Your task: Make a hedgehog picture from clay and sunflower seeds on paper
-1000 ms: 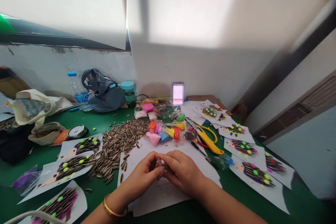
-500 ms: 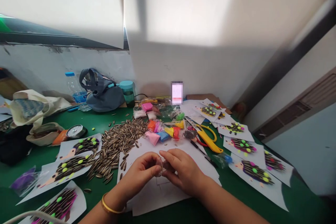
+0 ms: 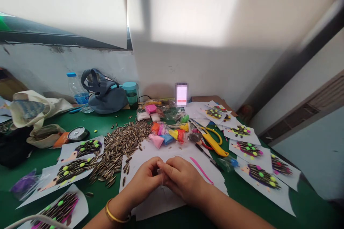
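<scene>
My left hand (image 3: 147, 178) and my right hand (image 3: 183, 178) meet over white paper (image 3: 150, 205). Between their closed fingertips is a small clear plastic piece (image 3: 161, 176), mostly hidden by the fingers. To the right of my right hand, a thin pink strip (image 3: 201, 170) lies on the paper. Sunflower seeds (image 3: 122, 143) are heaped to the left, several of them on the paper's left edge. Beyond my hands sit small bags of coloured clay (image 3: 168, 138).
Hedgehog pictures with seed spines (image 3: 264, 177) lie along the right side and more (image 3: 71, 171) at the left. Yellow-handled scissors (image 3: 215, 144) and a black pen (image 3: 208, 157) are right of centre. A phone (image 3: 182, 94), cup (image 3: 130, 94) and blue bag (image 3: 107, 96) stand behind.
My hands have drawn closer together around the clear plastic, now more covered by the fingers. The pink strip beside my right hand has come into view on the paper.
</scene>
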Tool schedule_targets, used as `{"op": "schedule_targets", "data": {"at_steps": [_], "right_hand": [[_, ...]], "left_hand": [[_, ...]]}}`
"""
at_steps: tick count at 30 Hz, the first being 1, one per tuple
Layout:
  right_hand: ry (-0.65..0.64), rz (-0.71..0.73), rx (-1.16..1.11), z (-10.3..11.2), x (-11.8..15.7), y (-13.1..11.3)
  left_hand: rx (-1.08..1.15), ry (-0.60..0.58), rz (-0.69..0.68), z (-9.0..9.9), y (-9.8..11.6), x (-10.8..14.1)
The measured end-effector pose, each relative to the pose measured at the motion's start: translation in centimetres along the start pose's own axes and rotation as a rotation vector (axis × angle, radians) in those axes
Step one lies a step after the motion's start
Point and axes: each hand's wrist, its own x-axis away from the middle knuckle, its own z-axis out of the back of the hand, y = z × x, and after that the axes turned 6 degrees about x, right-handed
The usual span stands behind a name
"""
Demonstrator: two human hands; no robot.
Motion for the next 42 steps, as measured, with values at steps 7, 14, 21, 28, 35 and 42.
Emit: {"op": "schedule_targets", "data": {"at_steps": [7, 14, 21, 28, 35, 42], "right_hand": [[-0.053, -0.096, -0.093, 0.6, 0.0, 0.9], [-0.039, -0.089, -0.075, 0.5, 0.4, 1.4], [-0.058, -0.001, 0.029, -0.2, 0.1, -0.3], [-0.075, -0.027, 0.012, -0.3, 0.0, -0.2], [-0.025, -0.126, -0.07, 0.4, 0.5, 1.6], [-0.056, -0.137, -0.253, 0.8, 0.5, 1.3]], "left_hand": [[0.043, -0.031, -0.042, 0.6, -0.4, -0.2], [0.034, -0.038, -0.054, 0.8, -0.5, -0.2], [-0.07, -0.015, 0.037, -0.2, -0.2, 0.1], [-0.056, 0.042, -0.007, -0.2, -0.1, 0.0], [-0.003, 0.074, -0.047, 0.8, -0.5, -0.4], [-0.056, 0.036, -0.155, 0.8, 0.0, -0.1]]}}
